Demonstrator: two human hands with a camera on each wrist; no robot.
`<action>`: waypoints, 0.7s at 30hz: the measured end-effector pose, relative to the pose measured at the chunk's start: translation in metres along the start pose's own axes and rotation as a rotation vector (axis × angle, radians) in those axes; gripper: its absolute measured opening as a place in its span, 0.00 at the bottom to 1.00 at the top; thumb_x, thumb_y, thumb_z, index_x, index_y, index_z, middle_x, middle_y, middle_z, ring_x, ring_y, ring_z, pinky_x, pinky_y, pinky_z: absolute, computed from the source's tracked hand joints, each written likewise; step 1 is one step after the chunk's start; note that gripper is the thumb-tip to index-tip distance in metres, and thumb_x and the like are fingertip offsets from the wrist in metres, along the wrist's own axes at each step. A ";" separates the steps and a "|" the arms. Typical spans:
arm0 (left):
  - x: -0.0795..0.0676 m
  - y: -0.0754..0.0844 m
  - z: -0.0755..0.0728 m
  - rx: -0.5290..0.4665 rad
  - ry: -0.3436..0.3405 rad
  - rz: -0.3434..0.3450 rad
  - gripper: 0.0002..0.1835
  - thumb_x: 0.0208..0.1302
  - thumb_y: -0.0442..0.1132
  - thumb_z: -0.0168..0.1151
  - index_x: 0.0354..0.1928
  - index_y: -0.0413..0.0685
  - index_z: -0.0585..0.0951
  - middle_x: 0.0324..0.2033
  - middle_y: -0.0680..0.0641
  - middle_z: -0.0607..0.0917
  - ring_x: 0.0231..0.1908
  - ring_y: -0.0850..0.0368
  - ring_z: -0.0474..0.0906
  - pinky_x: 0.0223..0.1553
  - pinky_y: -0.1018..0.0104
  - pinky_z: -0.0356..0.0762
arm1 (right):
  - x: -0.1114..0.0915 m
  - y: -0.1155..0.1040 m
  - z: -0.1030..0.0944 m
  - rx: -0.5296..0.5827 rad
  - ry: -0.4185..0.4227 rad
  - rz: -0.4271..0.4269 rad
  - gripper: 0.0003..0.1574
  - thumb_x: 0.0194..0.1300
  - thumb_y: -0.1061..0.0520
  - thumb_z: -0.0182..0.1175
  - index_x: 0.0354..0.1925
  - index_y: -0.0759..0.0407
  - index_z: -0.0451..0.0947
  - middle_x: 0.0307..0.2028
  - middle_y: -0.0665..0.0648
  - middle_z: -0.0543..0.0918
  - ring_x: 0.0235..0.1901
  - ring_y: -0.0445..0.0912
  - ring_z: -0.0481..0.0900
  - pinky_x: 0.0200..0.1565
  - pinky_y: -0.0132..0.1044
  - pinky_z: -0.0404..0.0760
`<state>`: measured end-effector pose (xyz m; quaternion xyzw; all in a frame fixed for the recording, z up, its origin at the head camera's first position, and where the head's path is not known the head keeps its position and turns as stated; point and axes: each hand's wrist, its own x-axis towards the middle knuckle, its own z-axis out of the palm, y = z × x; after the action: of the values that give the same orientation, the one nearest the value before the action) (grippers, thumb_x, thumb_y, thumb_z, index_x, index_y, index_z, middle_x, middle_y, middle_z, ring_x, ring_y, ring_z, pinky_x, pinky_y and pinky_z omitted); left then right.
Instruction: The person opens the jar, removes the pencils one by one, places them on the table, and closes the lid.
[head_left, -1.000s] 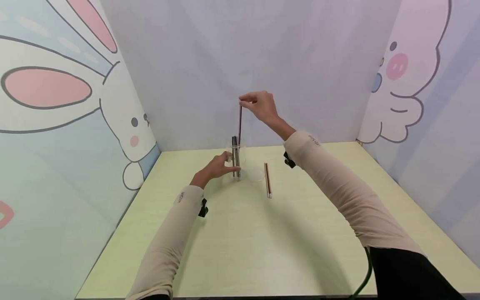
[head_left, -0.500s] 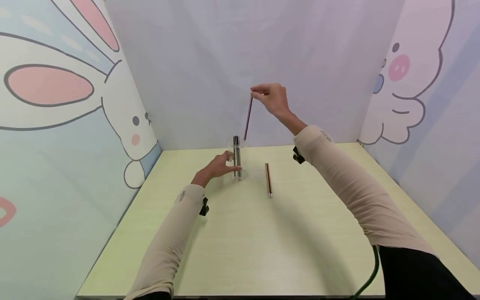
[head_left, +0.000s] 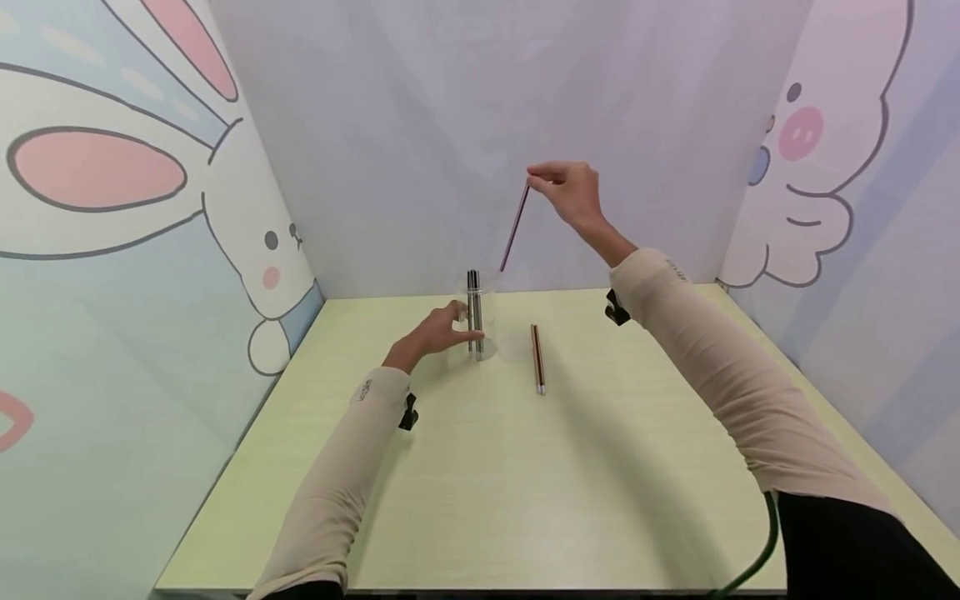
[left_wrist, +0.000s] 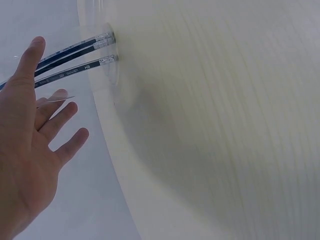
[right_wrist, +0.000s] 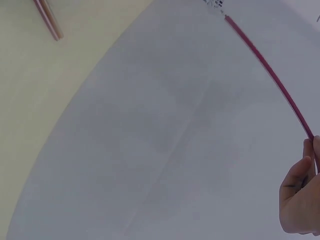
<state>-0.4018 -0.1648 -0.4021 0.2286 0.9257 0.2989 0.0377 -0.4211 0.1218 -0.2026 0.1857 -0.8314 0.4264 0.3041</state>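
Observation:
My left hand steadies a clear cup, its fingers and thumb around the lower side. Three dark pencils stand in that cup; one shows "HB" lettering in the left wrist view. Up to the right, my right hand pinches a dark red pencil by its upper end. The pencil hangs tilted in the air, its lower tip just above and right of the cup's rim. In the right wrist view, the same red pencil runs up from the fingertips.
Two more pencils, one reddish and one light brown, lie side by side on the pale wooden table, right of the cup. A plain grey wall rises behind, with cartoon-printed panels on both sides.
The red pencil has come up out of the cup and moved right with my right hand, tilting as it went. My left hand stays at the cup.

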 end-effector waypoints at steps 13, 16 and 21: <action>0.000 -0.002 -0.002 0.043 0.013 -0.004 0.45 0.67 0.61 0.69 0.74 0.41 0.63 0.61 0.36 0.76 0.59 0.41 0.75 0.61 0.46 0.74 | -0.024 0.035 0.001 -0.014 -0.059 0.056 0.17 0.73 0.52 0.67 0.56 0.56 0.88 0.51 0.58 0.89 0.49 0.49 0.86 0.49 0.41 0.82; 0.000 -0.002 -0.002 0.038 0.012 0.000 0.45 0.67 0.61 0.69 0.74 0.41 0.63 0.61 0.35 0.76 0.59 0.40 0.75 0.61 0.46 0.74 | -0.032 0.046 0.004 -0.023 -0.088 0.055 0.17 0.73 0.53 0.67 0.55 0.58 0.88 0.51 0.60 0.89 0.49 0.52 0.86 0.49 0.45 0.82; 0.002 -0.003 0.000 0.042 0.004 -0.006 0.45 0.67 0.62 0.69 0.74 0.41 0.63 0.62 0.35 0.76 0.59 0.41 0.75 0.61 0.47 0.74 | -0.044 0.062 0.007 -0.033 -0.144 0.068 0.17 0.74 0.55 0.66 0.55 0.61 0.87 0.51 0.63 0.89 0.50 0.55 0.86 0.50 0.50 0.82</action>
<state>-0.4045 -0.1663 -0.4036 0.2260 0.9325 0.2799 0.0318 -0.4260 0.1532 -0.2719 0.1825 -0.8638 0.4085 0.2318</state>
